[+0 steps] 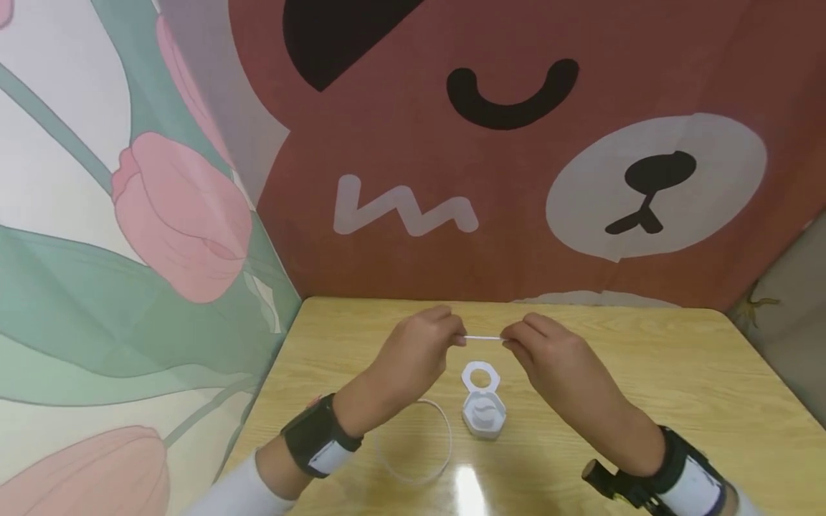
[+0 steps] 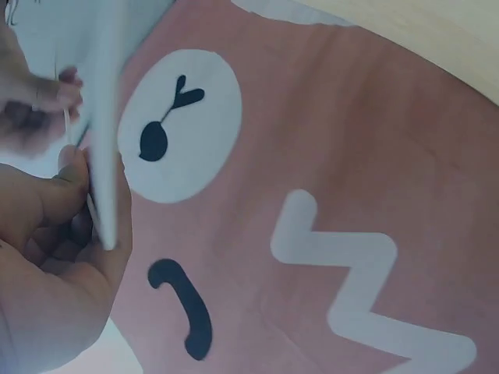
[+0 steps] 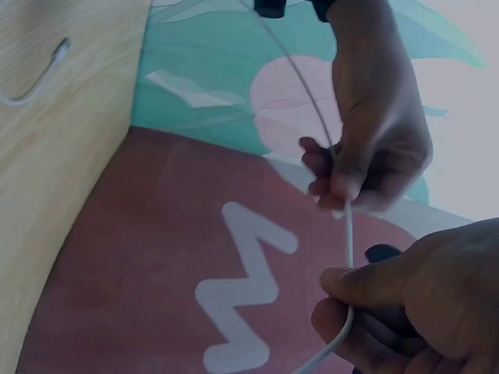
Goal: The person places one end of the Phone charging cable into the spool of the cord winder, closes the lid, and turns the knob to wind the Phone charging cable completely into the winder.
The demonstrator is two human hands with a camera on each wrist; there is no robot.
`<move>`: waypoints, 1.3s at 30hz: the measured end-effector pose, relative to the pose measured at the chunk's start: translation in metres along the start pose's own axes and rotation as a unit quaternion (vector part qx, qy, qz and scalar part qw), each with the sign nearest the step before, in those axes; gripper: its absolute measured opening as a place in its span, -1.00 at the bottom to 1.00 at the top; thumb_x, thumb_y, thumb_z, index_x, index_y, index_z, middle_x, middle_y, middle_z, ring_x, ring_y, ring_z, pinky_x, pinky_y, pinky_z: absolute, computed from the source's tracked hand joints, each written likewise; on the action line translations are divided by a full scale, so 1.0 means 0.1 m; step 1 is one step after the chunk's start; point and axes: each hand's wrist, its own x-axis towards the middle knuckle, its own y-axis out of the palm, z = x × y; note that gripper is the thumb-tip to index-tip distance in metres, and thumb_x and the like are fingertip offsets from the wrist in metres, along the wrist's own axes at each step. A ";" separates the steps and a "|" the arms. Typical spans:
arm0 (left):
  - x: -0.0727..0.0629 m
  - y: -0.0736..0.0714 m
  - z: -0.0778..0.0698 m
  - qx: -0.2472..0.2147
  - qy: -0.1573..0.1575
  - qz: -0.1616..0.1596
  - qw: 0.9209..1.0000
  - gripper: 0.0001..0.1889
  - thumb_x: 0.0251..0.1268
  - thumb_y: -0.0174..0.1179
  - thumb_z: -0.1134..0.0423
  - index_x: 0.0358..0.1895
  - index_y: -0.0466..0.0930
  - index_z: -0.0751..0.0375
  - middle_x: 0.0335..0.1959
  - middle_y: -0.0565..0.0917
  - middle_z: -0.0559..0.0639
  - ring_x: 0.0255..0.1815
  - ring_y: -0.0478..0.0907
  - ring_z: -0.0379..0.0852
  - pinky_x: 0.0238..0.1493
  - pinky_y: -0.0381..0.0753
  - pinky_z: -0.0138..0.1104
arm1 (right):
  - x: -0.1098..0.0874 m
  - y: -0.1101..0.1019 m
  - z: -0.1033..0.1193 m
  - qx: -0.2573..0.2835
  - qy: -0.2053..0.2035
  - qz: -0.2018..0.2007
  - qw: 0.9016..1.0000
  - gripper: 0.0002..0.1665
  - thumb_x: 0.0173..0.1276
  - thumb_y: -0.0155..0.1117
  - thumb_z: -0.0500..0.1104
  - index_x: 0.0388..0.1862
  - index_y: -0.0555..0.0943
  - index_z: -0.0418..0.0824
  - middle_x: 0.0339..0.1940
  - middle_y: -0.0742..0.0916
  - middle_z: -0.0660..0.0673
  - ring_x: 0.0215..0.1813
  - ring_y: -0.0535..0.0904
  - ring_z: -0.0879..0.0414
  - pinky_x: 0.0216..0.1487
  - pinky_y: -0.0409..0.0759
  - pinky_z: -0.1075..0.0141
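A thin white cable (image 1: 482, 337) is stretched level between my two hands, above the table. My left hand (image 1: 416, 351) pinches it between thumb and fingers. A short span away, my right hand (image 1: 558, 362) pinches it too, and in the right wrist view the cable (image 3: 349, 234) bends down past the thumb. A blurred white length of cable (image 2: 105, 125) passes close to the left wrist camera. Below the hands stands a small white hexagonal case (image 1: 484, 423), its ring-shaped lid (image 1: 469, 376) tipped back and something white inside.
A loop of white cable (image 1: 449, 448) hangs or lies left of the case, partly behind the left forearm. One cable end with a plug (image 3: 60, 51) shows over the wooden table (image 1: 697, 373). Printed cloths with a bear (image 1: 400, 272) and tulips (image 1: 181, 215) stand behind and left.
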 end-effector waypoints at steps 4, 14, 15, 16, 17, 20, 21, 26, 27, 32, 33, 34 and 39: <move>-0.05 -0.02 0.12 0.014 -0.001 -0.019 1.000 -0.90 0.24 0.38 0.47 -0.28 0.74 0.20 -0.37 0.69 -0.05 -0.30 0.73 -0.18 -0.27 0.73 -0.44 | -0.09 -0.02 -0.09 -0.006 0.016 0.006 1.000 -0.69 0.03 0.58 -0.44 -0.25 0.70 -0.22 -0.38 0.66 -0.01 -0.41 0.61 0.20 -0.44 0.67 0.35; -0.21 -0.07 0.38 0.028 -0.043 -0.046 0.998 -0.92 0.23 0.40 0.46 -0.32 0.72 0.21 -0.42 0.67 -0.06 -0.36 0.72 -0.15 -0.34 0.73 -0.37 | -0.31 -0.10 -0.35 -0.020 0.038 0.006 0.999 -0.59 -0.07 0.60 -0.48 -0.25 0.70 -0.18 -0.38 0.66 0.04 -0.41 0.58 0.21 -0.44 0.60 0.40; -0.23 -0.08 0.39 0.028 -0.046 -0.050 0.997 -0.92 0.23 0.40 0.45 -0.32 0.72 0.21 -0.43 0.67 -0.06 -0.37 0.71 -0.15 -0.34 0.73 -0.36 | -0.32 -0.10 -0.37 -0.016 0.039 0.006 0.999 -0.59 -0.06 0.60 -0.48 -0.25 0.70 -0.17 -0.38 0.67 0.05 -0.40 0.58 0.21 -0.43 0.59 0.43; -0.25 -0.09 0.40 0.029 -0.046 -0.052 0.997 -0.93 0.23 0.40 0.44 -0.33 0.72 0.21 -0.43 0.66 -0.06 -0.38 0.71 -0.15 -0.35 0.73 -0.36 | -0.33 -0.11 -0.38 -0.012 0.039 0.006 0.999 -0.59 -0.06 0.60 -0.49 -0.26 0.70 -0.16 -0.38 0.67 0.06 -0.40 0.58 0.22 -0.42 0.58 0.46; -0.26 -0.09 0.40 0.033 -0.046 -0.053 0.997 -0.93 0.22 0.41 0.43 -0.33 0.72 0.21 -0.43 0.66 -0.06 -0.38 0.71 -0.15 -0.35 0.73 -0.36 | -0.33 -0.11 -0.39 -0.010 0.037 0.005 0.999 -0.60 -0.06 0.60 -0.49 -0.27 0.70 -0.16 -0.38 0.67 0.06 -0.39 0.59 0.22 -0.40 0.58 0.47; -0.27 -0.10 0.39 0.031 -0.047 -0.049 0.997 -0.96 0.26 0.39 0.39 -0.32 0.72 0.21 -0.42 0.66 -0.06 -0.38 0.70 -0.15 -0.35 0.72 -0.36 | -0.33 -0.10 -0.40 -0.004 0.035 -0.001 0.999 -0.61 -0.06 0.60 -0.49 -0.30 0.69 -0.16 -0.39 0.68 0.06 -0.40 0.59 0.22 -0.40 0.56 0.50; -0.27 -0.10 0.38 0.025 -0.048 -0.043 0.998 -0.98 0.29 0.38 0.39 -0.30 0.72 0.22 -0.40 0.67 -0.05 -0.37 0.70 -0.15 -0.34 0.73 -0.35 | -0.33 -0.10 -0.41 -0.004 0.035 -0.003 0.999 -0.61 -0.06 0.60 -0.50 -0.30 0.70 -0.16 -0.39 0.69 0.06 -0.41 0.59 0.23 -0.41 0.55 0.50; -0.21 -0.07 0.29 -0.036 -0.070 0.023 0.997 -0.83 0.46 0.24 0.34 0.00 0.68 0.28 -0.15 0.75 0.06 -0.23 0.72 -0.11 -0.19 0.75 -0.31 | -0.32 -0.08 -0.39 0.000 0.042 -0.005 0.999 -0.61 -0.05 0.59 -0.50 -0.27 0.70 -0.18 -0.39 0.68 0.04 -0.44 0.54 0.27 -0.43 0.49 0.55; -0.19 -0.06 0.27 -0.046 -0.071 0.037 0.996 -0.80 0.48 0.22 0.34 0.07 0.66 0.30 -0.09 0.75 0.09 -0.18 0.73 -0.09 -0.15 0.76 -0.30 | -0.31 -0.08 -0.39 0.003 0.041 -0.005 0.999 -0.61 -0.04 0.58 -0.50 -0.26 0.70 -0.18 -0.38 0.68 0.04 -0.44 0.53 0.28 -0.43 0.48 0.56; -0.10 0.02 0.14 -0.071 -0.060 0.069 0.993 -0.74 0.53 0.17 0.31 0.15 0.63 0.31 0.04 0.74 0.11 -0.05 0.73 -0.08 -0.02 0.75 -0.31 | -0.22 -0.08 -0.30 0.005 0.019 -0.019 1.000 -0.60 -0.06 0.59 -0.51 -0.25 0.71 -0.19 -0.36 0.70 0.03 -0.41 0.54 0.27 -0.42 0.54 0.52; -0.08 0.03 0.11 -0.074 -0.059 0.071 0.993 -0.74 0.53 0.17 0.29 0.15 0.64 0.30 0.05 0.74 0.10 -0.05 0.72 -0.09 -0.02 0.74 -0.32 | -0.19 -0.08 -0.28 0.003 0.013 -0.023 1.000 -0.60 -0.06 0.60 -0.50 -0.25 0.72 -0.19 -0.36 0.70 0.02 -0.40 0.56 0.26 -0.41 0.57 0.50; -0.05 0.04 0.07 -0.078 -0.056 0.073 0.993 -0.74 0.53 0.17 0.27 0.15 0.64 0.29 0.06 0.74 0.09 -0.06 0.72 -0.11 -0.02 0.74 -0.34 | -0.17 -0.08 -0.25 0.000 0.006 -0.026 1.000 -0.59 -0.08 0.61 -0.50 -0.26 0.72 -0.20 -0.35 0.70 0.02 -0.39 0.58 0.25 -0.40 0.60 0.47; 0.07 0.08 -0.07 -0.089 -0.039 0.086 0.992 -0.76 0.55 0.16 0.24 0.11 0.66 0.26 0.02 0.75 0.04 -0.07 0.72 -0.15 -0.07 0.70 -0.47 | -0.05 -0.05 -0.12 -0.008 -0.030 -0.029 0.999 -0.63 -0.07 0.61 -0.48 -0.26 0.73 -0.24 -0.36 0.69 -0.03 -0.35 0.64 0.17 -0.40 0.69 0.35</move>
